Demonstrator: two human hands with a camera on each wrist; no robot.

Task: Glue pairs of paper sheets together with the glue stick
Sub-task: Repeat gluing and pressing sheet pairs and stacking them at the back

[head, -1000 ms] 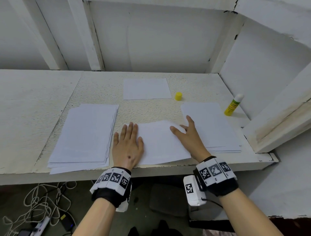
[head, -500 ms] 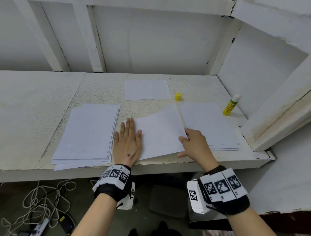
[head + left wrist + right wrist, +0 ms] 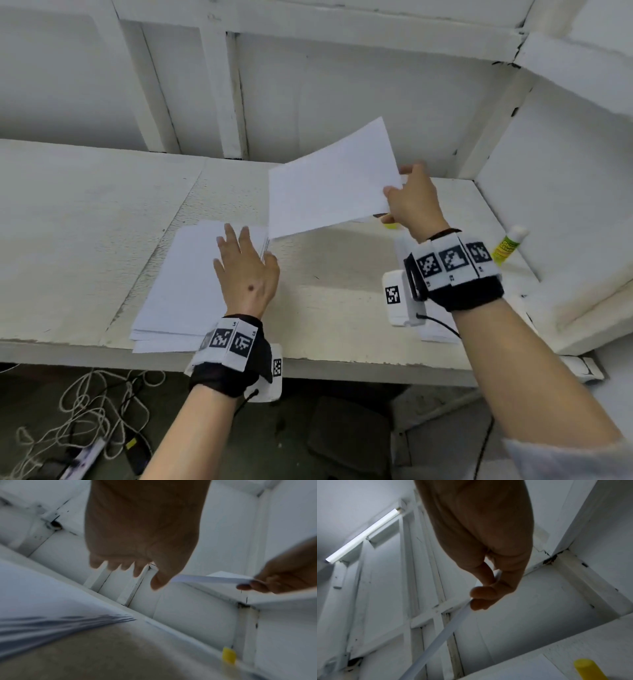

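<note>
My right hand [image 3: 409, 197] pinches the right edge of a white paper sheet [image 3: 329, 181] and holds it tilted in the air above the back of the table. In the right wrist view thumb and fingers [image 3: 482, 595] clamp that sheet [image 3: 436, 639], seen edge-on. My left hand [image 3: 245, 267] is flat with straight fingers over the right edge of the left paper stack [image 3: 186, 284]; contact is unclear. The yellow-labelled glue stick [image 3: 508, 245] stands uncapped at the far right. Its yellow cap [image 3: 390, 225] peeks out below my right hand and also shows in the wrist views [image 3: 229, 655] [image 3: 589, 669].
The white table [image 3: 85, 222] has a wall behind it and a slanted white panel [image 3: 565, 205] on the right. A second paper stack [image 3: 436, 334] lies mostly hidden behind my right wrist. Cables and a power strip [image 3: 78, 459] lie on the floor below.
My right hand has lifted the middle sheet off the table and carried it up and back. My left hand has left that sheet and moved over the left stack.
</note>
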